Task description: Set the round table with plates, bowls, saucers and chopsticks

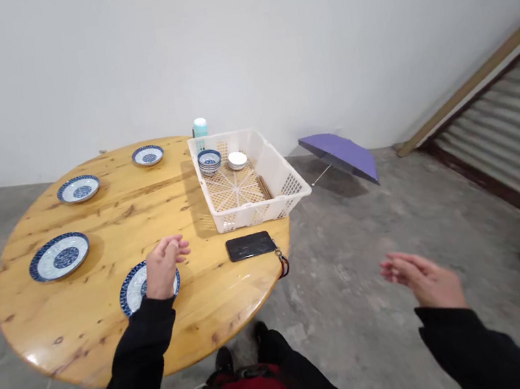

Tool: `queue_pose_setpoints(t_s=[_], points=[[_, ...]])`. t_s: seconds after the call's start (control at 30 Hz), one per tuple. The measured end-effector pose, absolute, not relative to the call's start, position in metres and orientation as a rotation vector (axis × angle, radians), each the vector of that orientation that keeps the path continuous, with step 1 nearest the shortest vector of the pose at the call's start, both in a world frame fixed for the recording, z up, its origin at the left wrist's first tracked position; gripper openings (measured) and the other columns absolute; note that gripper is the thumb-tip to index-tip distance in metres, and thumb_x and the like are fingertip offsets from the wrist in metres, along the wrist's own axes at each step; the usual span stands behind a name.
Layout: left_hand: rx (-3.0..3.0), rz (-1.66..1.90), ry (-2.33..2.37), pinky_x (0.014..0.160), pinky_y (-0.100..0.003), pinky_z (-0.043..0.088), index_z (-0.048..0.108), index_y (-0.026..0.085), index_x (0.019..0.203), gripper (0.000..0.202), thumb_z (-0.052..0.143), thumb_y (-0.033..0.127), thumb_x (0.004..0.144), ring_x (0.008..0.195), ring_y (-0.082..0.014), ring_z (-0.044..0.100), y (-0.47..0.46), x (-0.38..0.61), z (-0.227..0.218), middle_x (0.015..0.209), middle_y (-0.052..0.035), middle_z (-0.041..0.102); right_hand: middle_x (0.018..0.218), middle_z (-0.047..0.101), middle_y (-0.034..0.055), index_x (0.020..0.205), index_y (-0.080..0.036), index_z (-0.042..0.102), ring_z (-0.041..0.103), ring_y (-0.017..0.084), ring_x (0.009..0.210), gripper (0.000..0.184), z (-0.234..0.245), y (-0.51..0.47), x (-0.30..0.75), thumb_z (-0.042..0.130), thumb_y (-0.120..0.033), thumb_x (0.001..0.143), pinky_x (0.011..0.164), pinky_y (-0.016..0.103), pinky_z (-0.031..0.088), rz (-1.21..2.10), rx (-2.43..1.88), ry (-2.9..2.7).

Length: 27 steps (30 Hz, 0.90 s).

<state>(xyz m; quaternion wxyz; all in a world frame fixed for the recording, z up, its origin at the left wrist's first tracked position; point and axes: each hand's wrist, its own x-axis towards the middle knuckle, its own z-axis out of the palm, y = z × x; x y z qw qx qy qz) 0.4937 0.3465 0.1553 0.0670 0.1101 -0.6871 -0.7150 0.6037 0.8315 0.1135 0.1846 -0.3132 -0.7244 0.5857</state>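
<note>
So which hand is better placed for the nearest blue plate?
Left, probably. The left hand is directly over the nearest blue plate and empty. The right hand is out over the floor, well clear of the table.

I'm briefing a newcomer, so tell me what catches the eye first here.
A round wooden table carries four blue-and-white plates, the nearest plate under the left hand. A white basket holding bowls sits at its right edge, near a black phone. An open purple umbrella lies on the floor beyond.
</note>
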Motion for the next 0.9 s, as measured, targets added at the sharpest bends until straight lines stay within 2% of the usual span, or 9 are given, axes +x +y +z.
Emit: queue_pose_setpoints(t_s=[0.1, 0.2, 0.47, 0.67, 0.83, 0.9], points=[[0.156, -2.017, -2.177, 0.066, -0.027, 0.049, 0.067, 0.015, 0.099, 0.036, 0.061, 0.045, 0.08, 0.077, -0.0171, 0.069, 0.363, 0.457, 0.19, 0.091, -0.0079, 0.073, 0.072, 0.075, 0.0064, 0.085, -0.019, 0.074, 0.069, 0.019, 0.06, 0.037, 0.166, 0.834, 0.538, 0.082, -0.046, 0.06, 0.056, 0.031, 0.059, 1.635, -0.626, -2.085], [0.102, -1.924, -2.268, 0.068, -0.029, 0.05, 0.067, 0.016, 0.099, 0.036, 0.058, 0.046, 0.081, 0.078, -0.0181, 0.069, 0.387, 0.418, 0.212, 0.092, -0.0081, 0.073, 0.072, 0.074, 0.0059, 0.085, -0.019, 0.074, 0.068, 0.019, 0.059, 0.037, 0.19, 0.833, 0.471, 0.083, -0.046, 0.061, 0.056, 0.033, 0.059, 1.651, -0.471, -2.146], [0.244, -1.721, -2.502, 0.072, -0.031, 0.054, 0.066, 0.016, 0.097, 0.032, 0.058, 0.043, 0.081, 0.084, -0.02, 0.07, 0.457, 0.298, 0.225, 0.096, -0.0089, 0.074, 0.073, 0.074, 0.0064, 0.089, -0.018, 0.074, 0.067, 0.018, 0.06, 0.037, 0.177, 0.842, 0.296, 0.08, -0.05, 0.071, 0.055, 0.031, 0.056, 1.829, -0.079, -2.323], [0.332, -1.774, -2.6, 0.072, -0.029, 0.055, 0.064, 0.015, 0.1, 0.028, 0.059, 0.036, 0.081, 0.09, -0.021, 0.07, 0.491, 0.211, 0.189, 0.092, -0.008, 0.071, 0.08, 0.073, 0.0067, 0.093, -0.017, 0.072, 0.068, 0.018, 0.066, 0.035, 0.169, 0.8, 0.175, 0.071, -0.047, 0.078, 0.065, 0.034, 0.058, 1.893, 0.387, -2.543], [0.552, -1.895, -2.542, 0.069, -0.027, 0.055, 0.06, 0.014, 0.086, 0.017, 0.06, 0.031, 0.085, 0.081, -0.0185, 0.067, 0.498, 0.151, 0.137, 0.081, -0.0065, 0.064, 0.087, 0.07, 0.006, 0.089, -0.017, 0.07, 0.066, 0.019, 0.078, 0.019, 0.15, 0.736, 0.089, 0.068, -0.029, 0.074, 0.069, 0.032, 0.057, 1.84, 0.485, -2.723], [0.763, -1.977, -2.476, 0.07, -0.028, 0.056, 0.06, 0.013, 0.088, 0.02, 0.06, 0.033, 0.087, 0.081, -0.0194, 0.066, 0.499, 0.131, 0.12, 0.083, -0.0086, 0.064, 0.088, 0.068, 0.0062, 0.09, -0.016, 0.067, 0.065, 0.018, 0.079, 0.02, 0.139, 0.709, 0.065, 0.067, -0.023, 0.072, 0.068, 0.03, 0.057, 1.93, 0.362, -2.787]])
